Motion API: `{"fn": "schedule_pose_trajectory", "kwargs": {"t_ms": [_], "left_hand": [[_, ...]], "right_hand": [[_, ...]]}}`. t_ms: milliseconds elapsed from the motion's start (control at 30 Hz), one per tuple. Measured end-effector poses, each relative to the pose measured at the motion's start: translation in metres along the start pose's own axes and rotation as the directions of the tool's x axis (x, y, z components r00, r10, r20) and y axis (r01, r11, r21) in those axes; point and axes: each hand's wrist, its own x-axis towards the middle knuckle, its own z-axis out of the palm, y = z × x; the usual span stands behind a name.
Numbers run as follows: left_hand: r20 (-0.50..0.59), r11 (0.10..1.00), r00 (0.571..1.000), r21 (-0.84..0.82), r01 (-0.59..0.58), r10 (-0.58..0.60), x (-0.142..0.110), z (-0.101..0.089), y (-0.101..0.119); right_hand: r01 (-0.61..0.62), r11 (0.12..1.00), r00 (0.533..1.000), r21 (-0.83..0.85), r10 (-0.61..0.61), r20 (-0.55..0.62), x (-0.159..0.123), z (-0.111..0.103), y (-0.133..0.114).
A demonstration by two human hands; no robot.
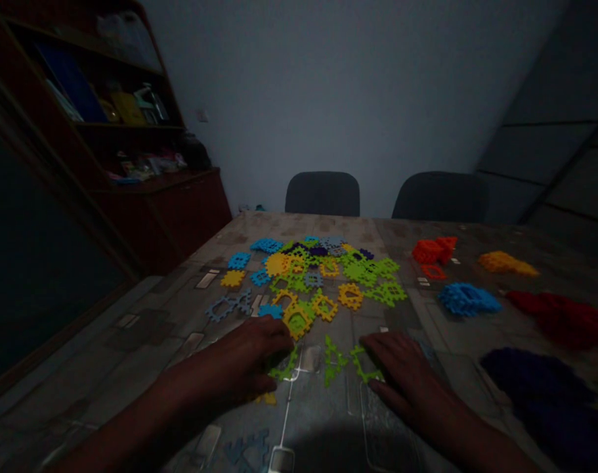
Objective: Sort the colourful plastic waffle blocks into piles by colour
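Green pieces, flat and notched along their edges, lie in the near middle of the table (pixel 151 358): a left green piece (pixel 287 366) by the left hand (pixel 259 345), a middle green piece (pixel 333 360) on the tabletop between the hands, and a right green piece (pixel 362 363) at the right hand (pixel 402 368). The two hands are well apart. The left one is curled palm down, partly covering its piece; whether the fingers have closed on it I cannot tell. On the right hand, thumb and fingers are parted, with the green piece at their tips; whether they pinch it I cannot tell either.

The step in hand seems to be handling these pieces one by one. For thin shapes lying flat, the next move probably calls for a fingertip under an edge and a light pinch, without dragging neighbours along.

A yellow piece (pixel 266 398) shows beside the left hand, and a grey piece (pixel 249 452) lies nearer the person. Just beyond the hands spreads a mixed heap (pixel 323 266). On the right are an orange-red pile (pixel 432 251), a blue pile (pixel 469 299) and a dark purple pile (pixel 535 374). Two chairs (pixel 322 192) stand behind the table.
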Motion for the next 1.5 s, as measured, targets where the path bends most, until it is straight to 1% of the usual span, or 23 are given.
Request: {"fn": "schedule_pose_trajectory", "kwargs": {"t_ms": [167, 267, 400, 500, 600, 733, 800, 900, 967, 1033, 1167, 1233, 1333, 1433, 1500], "left_hand": [[-0.010, 0.997, 1.000, 0.083, 0.006, -0.005, 0.004, 0.004, -0.004], [-0.030, 0.993, 0.998, 0.110, 0.050, -0.047, 0.009, 0.005, -0.001], [-0.073, 0.988, 0.994, 0.125, 0.092, -0.083, 0.014, 0.013, 0.008], [-0.099, 0.989, 0.992, 0.112, 0.093, -0.082, 0.013, 0.021, 0.007], [-0.091, 0.997, 0.995, 0.060, 0.040, -0.034, 0.010, 0.019, -0.002], [-0.033, 0.994, 0.993, -0.006, -0.113, 0.113, 0.007, 0.009, -0.013], [-0.015, 0.989, 0.990, -0.033, -0.143, 0.142, 0.005, 0.006, -0.015], [0.029, 0.988, 0.988, -0.049, -0.149, 0.151, 0.003, 0.010, -0.018], [0.032, 0.990, 0.990, -0.042, -0.137, 0.138, 0.004, 0.015, -0.018], [0.021, 0.996, 0.996, -0.016, -0.091, 0.092, 0.006, 0.021, -0.015], [0.014, 0.995, 0.998, 0.084, 0.061, -0.063, 0.014, 0.030, 0.007], [0.023, 0.989, 0.994, 0.103, 0.101, -0.104, 0.017, 0.031, 0.018], [0.021, 0.994, 0.995, 0.038, 0.101, -0.102, 0.015, 0.026, 0.023], [0.016, 0.997, 0.997, -0.018, 0.078, -0.077, 0.010, 0.020, 0.018], [0.028, 0.998, 0.998, -0.029, 0.057, -0.056, 0.008, 0.021, 0.018]], "right_hand": [[-0.040, 0.999, 0.999, 0.034, 0.038, 0.037, 0.001, -0.008, -0.006], [-0.065, 0.993, 0.995, 0.098, 0.058, 0.076, 0.002, -0.012, -0.014], [-0.061, 0.983, 0.993, 0.174, 0.042, 0.110, 0.003, -0.014, -0.021], [-0.051, 0.979, 0.993, 0.196, 0.029, 0.117, 0.002, -0.016, -0.021], [-0.083, 0.980, 0.989, 0.178, 0.059, 0.135, 0.002, -0.024, -0.019], [-0.144, 0.975, 0.976, 0.170, 0.111, 0.188, 0.004, -0.029, -0.020], [-0.153, 0.972, 0.972, 0.179, 0.116, 0.203, 0.006, -0.028, -0.024], [-0.157, 0.968, 0.975, 0.194, 0.120, 0.189, 0.007, -0.024, -0.029], [-0.160, 0.968, 0.977, 0.192, 0.127, 0.173, 0.006, -0.023, -0.030], [-0.160, 0.971, 0.978, 0.177, 0.132, 0.161, 0.006, -0.022, -0.031], [-0.154, 0.978, 0.979, 0.138, 0.133, 0.153, 0.004, -0.021, -0.031], [-0.129, 0.984, 0.984, 0.121, 0.112, 0.136, 0.004, -0.019, -0.032], [-0.090, 0.991, 0.988, 0.095, 0.077, 0.131, 0.004, -0.016, -0.033], [-0.087, 0.993, 0.979, 0.080, 0.071, 0.191, 0.003, -0.016, -0.034], [-0.090, 0.992, 0.968, 0.091, 0.066, 0.240, 0.002, -0.021, -0.037]]}}
